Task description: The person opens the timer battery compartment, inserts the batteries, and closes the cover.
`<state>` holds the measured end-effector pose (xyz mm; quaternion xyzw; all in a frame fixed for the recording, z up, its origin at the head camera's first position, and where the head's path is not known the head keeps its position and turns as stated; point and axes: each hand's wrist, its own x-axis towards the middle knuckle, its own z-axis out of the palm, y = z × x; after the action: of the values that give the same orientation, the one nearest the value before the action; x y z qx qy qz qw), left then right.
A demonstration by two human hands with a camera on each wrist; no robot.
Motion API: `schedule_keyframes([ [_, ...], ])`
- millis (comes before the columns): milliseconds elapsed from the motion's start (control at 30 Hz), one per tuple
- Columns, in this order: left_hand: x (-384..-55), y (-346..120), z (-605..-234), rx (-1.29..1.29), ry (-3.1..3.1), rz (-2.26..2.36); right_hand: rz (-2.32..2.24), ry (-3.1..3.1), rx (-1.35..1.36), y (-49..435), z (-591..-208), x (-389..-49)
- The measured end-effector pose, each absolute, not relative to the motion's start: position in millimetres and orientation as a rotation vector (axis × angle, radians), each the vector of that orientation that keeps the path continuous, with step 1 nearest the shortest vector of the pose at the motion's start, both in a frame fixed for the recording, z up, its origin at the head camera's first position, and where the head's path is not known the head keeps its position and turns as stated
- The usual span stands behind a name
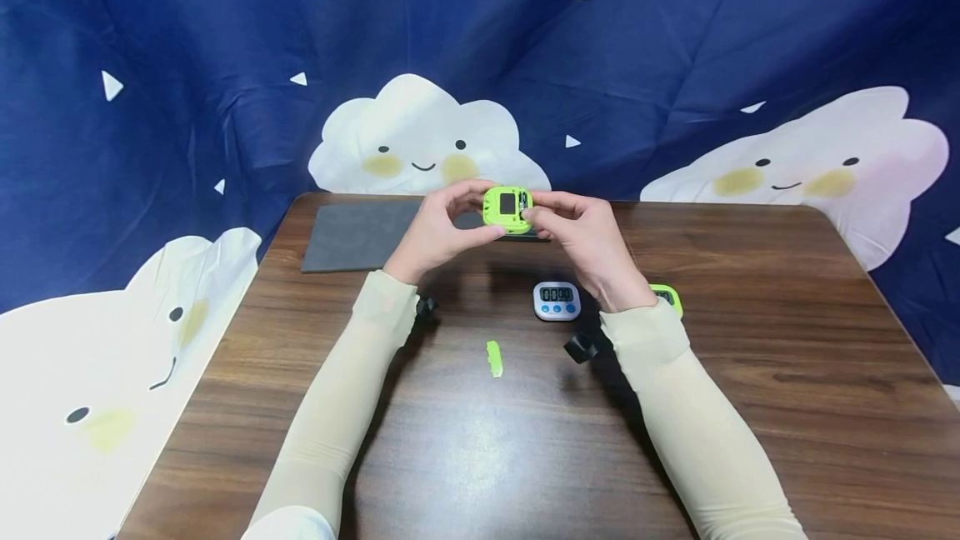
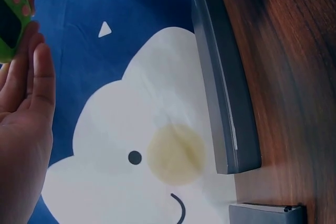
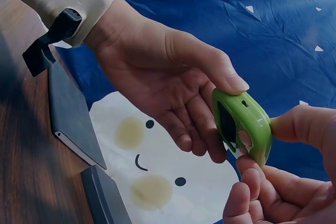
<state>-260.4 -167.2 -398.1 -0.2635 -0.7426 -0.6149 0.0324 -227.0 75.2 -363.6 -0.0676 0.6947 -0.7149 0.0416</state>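
A lime-green digital timer (image 1: 495,208) is held up above the table, its back towards the head camera and a slim battery compartment (image 1: 522,200) open at its right side. My left hand (image 1: 442,227) grips its left edge between thumb and fingers. From the other side my right hand (image 1: 581,232) pinches the timer, thumb on the compartment and fingers behind on the front face. Something dark and silvery, like a battery, shows beside that thumb, partly covered by it. In the right wrist view, the timer (image 3: 254,124) is seen edge-on between both hands.
On the wooden table (image 1: 420,457) lies a small green battery cover (image 1: 494,358). A white timer (image 1: 557,301) with blue buttons rests behind it; another green timer (image 1: 675,300) is partly hidden by my right forearm. Dark grey flat boxes (image 1: 356,236) lie at the back edge, before a blue cloud-print curtain (image 1: 600,48).
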Motion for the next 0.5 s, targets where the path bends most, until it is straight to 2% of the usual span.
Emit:
schedule_keyframes([
  [500,-264.5,-175.6,-396.0,-0.794,-2.290,-1.845,-2.152,2.214,-0.146,75.8,-364.6,-220.7],
])
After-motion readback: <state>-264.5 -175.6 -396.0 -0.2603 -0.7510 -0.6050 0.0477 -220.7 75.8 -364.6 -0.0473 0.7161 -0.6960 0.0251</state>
